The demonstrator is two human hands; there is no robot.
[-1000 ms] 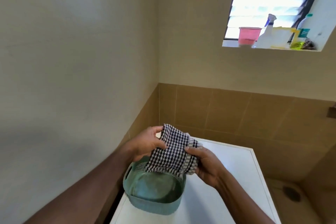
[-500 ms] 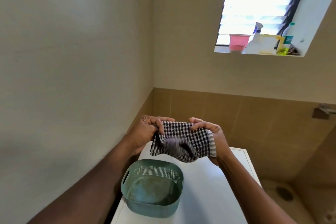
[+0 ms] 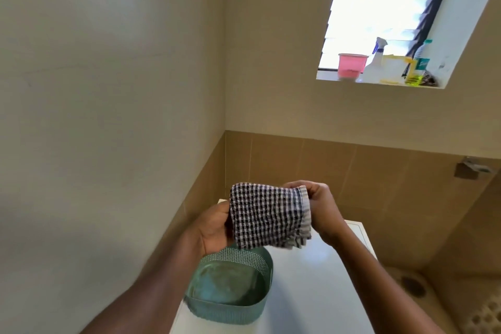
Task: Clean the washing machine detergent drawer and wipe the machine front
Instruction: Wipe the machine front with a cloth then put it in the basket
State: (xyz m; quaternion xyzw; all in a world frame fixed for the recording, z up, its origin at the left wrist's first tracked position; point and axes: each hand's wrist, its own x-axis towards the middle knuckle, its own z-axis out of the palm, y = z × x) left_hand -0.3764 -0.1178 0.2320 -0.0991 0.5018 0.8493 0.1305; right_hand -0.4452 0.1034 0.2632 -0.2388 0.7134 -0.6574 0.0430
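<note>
Both hands have the checked cloth (image 3: 268,215) up, just over the green basin (image 3: 230,304).
The right hand (image 3: 320,209) curls round its striped edge; the left hand (image 3: 214,228) grips it, fingers out of sight behind. Only the washing machine (image 3: 311,293) top shows, cut off below.

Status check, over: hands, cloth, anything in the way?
Left hand and right hand both grip the checked cloth. Cloth held up, clear of the green basin on the white machine top. Nothing in the way.
</note>
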